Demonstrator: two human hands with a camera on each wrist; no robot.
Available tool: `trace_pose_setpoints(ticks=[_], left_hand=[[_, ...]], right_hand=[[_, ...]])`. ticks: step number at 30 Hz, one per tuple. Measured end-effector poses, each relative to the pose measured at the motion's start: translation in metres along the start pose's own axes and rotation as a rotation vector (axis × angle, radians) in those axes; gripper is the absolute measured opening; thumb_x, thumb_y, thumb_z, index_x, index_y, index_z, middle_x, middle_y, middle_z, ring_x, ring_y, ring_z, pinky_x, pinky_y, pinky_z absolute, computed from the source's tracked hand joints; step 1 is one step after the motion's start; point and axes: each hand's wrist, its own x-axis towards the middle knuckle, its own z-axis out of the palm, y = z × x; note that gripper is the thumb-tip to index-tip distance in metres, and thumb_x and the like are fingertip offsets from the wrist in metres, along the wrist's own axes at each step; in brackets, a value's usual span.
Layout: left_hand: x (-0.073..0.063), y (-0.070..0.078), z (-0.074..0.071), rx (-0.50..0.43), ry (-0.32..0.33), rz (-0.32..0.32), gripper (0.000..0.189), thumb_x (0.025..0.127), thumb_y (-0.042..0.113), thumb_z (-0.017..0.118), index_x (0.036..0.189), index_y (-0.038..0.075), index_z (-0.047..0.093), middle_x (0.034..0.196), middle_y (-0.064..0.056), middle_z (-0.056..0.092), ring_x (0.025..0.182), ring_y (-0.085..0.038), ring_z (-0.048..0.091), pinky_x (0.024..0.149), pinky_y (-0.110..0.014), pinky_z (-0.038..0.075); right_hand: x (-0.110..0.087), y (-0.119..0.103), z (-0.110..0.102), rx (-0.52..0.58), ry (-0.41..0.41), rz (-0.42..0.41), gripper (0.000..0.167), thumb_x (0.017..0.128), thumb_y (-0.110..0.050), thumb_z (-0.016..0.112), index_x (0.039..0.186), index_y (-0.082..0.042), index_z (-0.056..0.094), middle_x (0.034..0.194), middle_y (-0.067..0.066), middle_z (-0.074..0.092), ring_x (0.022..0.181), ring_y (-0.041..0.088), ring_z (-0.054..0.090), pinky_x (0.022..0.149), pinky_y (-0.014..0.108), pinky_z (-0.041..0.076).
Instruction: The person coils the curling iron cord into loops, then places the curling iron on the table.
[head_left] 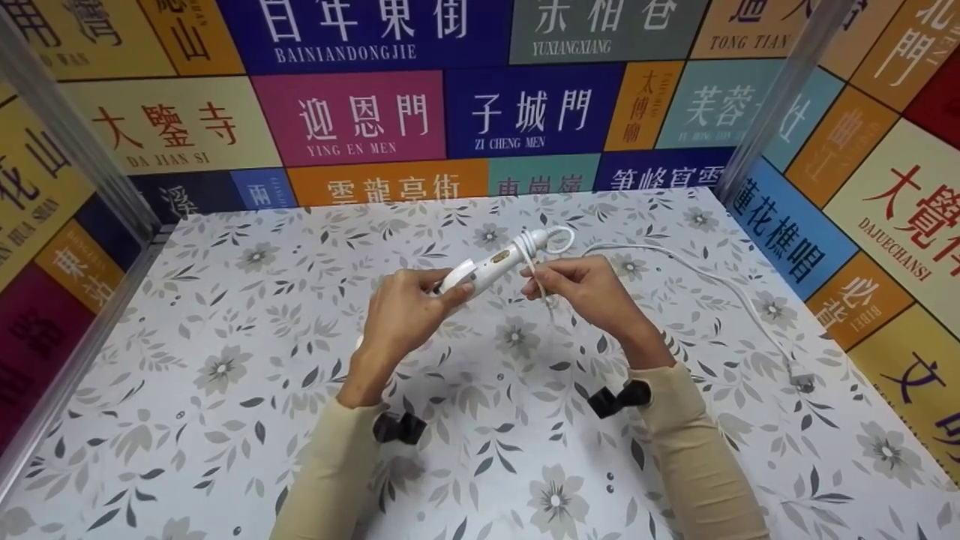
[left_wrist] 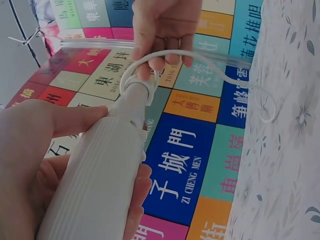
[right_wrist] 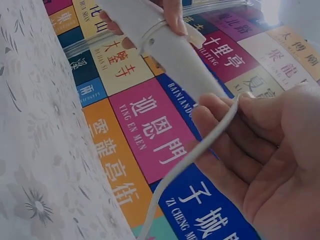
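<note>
My left hand grips a white curling iron by its middle, its cord end tilted up to the right over the table. Close to that end, the white cord runs round the handle and makes a small loop. My right hand pinches the cord between thumb and fingers, just right of the handle. In the right wrist view the pinched cord hangs down from the fingertips. The left wrist view shows the iron's ribbed white body in the left palm.
The rest of the cord trails over the flower-patterned table to a plug at the right. Panels with coloured signs stand along the table's back and sides. Black wrist cameras sit on both sleeves.
</note>
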Motion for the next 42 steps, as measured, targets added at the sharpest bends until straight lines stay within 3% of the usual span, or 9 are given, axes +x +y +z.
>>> trace_pose_setpoints(ticks=[7,12,15,18,21,25,30,39,42], left_hand=[[0.001,0.0,-0.001,-0.058,0.053,0.04,0.04,0.088,0.045,0.074,0.118,0.018,0.075,0.092,-0.005,0.076,0.067,-0.018,0.059,0.056,-0.03,0.043],[0.001,-0.001,-0.001,-0.082,0.07,0.08,0.04,0.089,0.042,0.074,0.118,0.015,0.075,0.096,-0.006,0.078,0.07,-0.018,0.061,0.059,-0.03,0.046],[0.0,-0.002,-0.002,-0.085,0.053,0.094,0.039,0.089,0.041,0.074,0.118,0.015,0.075,0.1,-0.006,0.078,0.074,-0.019,0.063,0.062,-0.031,0.048],[0.0,-0.002,-0.002,-0.105,0.03,0.104,0.038,0.089,0.041,0.074,0.117,0.015,0.075,0.102,-0.006,0.077,0.077,-0.02,0.065,0.065,-0.032,0.048],[0.001,-0.003,-0.003,-0.127,0.013,0.106,0.038,0.089,0.04,0.074,0.118,0.016,0.075,0.104,-0.006,0.077,0.079,-0.02,0.065,0.066,-0.032,0.05],[0.001,-0.004,-0.003,-0.134,-0.009,0.099,0.039,0.089,0.041,0.074,0.119,0.016,0.075,0.105,-0.006,0.077,0.08,-0.02,0.066,0.067,-0.032,0.05],[0.001,-0.004,-0.002,-0.122,-0.038,0.098,0.04,0.088,0.041,0.075,0.12,0.016,0.074,0.105,-0.007,0.077,0.078,-0.02,0.066,0.066,-0.032,0.051],[0.002,-0.005,-0.004,-0.091,-0.093,0.109,0.043,0.089,0.043,0.074,0.121,0.015,0.073,0.107,-0.007,0.077,0.079,-0.02,0.065,0.065,-0.031,0.051],[0.003,-0.007,-0.004,-0.078,-0.126,0.125,0.041,0.09,0.042,0.073,0.121,0.016,0.073,0.105,-0.007,0.077,0.077,-0.018,0.064,0.064,-0.03,0.051]], right_hand=[[0.005,0.026,-0.003,-0.031,-0.143,0.072,0.027,0.102,-0.025,0.058,0.114,-0.008,0.076,0.11,0.01,0.077,0.113,0.019,0.069,0.101,0.039,0.051],[0.008,0.039,-0.002,-0.124,-0.163,0.116,0.031,0.102,-0.03,0.058,0.115,-0.008,0.075,0.113,0.008,0.076,0.118,0.023,0.067,0.105,0.048,0.049],[0.009,0.041,0.0,-0.174,-0.129,0.134,0.029,0.102,-0.03,0.058,0.113,-0.01,0.076,0.106,0.01,0.077,0.107,0.024,0.071,0.099,0.045,0.052],[0.01,0.041,0.001,-0.202,-0.084,0.181,0.031,0.102,-0.033,0.058,0.108,-0.011,0.078,0.095,0.009,0.077,0.091,0.019,0.071,0.082,0.036,0.052],[0.01,0.042,0.001,-0.199,-0.042,0.237,0.036,0.101,-0.041,0.057,0.102,-0.012,0.079,0.085,0.006,0.073,0.072,0.014,0.06,0.063,0.028,0.043],[0.01,0.044,0.0,-0.194,0.002,0.275,0.041,0.098,-0.049,0.059,0.095,-0.013,0.079,0.075,-0.001,0.066,0.059,0.012,0.049,0.051,0.025,0.04],[0.01,0.044,-0.001,-0.226,0.04,0.286,0.046,0.094,-0.054,0.063,0.091,-0.011,0.078,0.067,-0.002,0.06,0.054,0.011,0.049,0.052,0.026,0.044],[0.009,0.039,-0.003,-0.205,0.153,0.31,0.05,0.086,-0.06,0.069,0.089,-0.011,0.079,0.056,-0.007,0.049,0.049,0.01,0.033,0.05,0.026,0.029],[0.009,0.038,-0.004,-0.194,0.193,0.321,0.046,0.086,-0.056,0.072,0.089,-0.012,0.08,0.059,-0.013,0.056,0.054,0.007,0.04,0.056,0.025,0.035]])
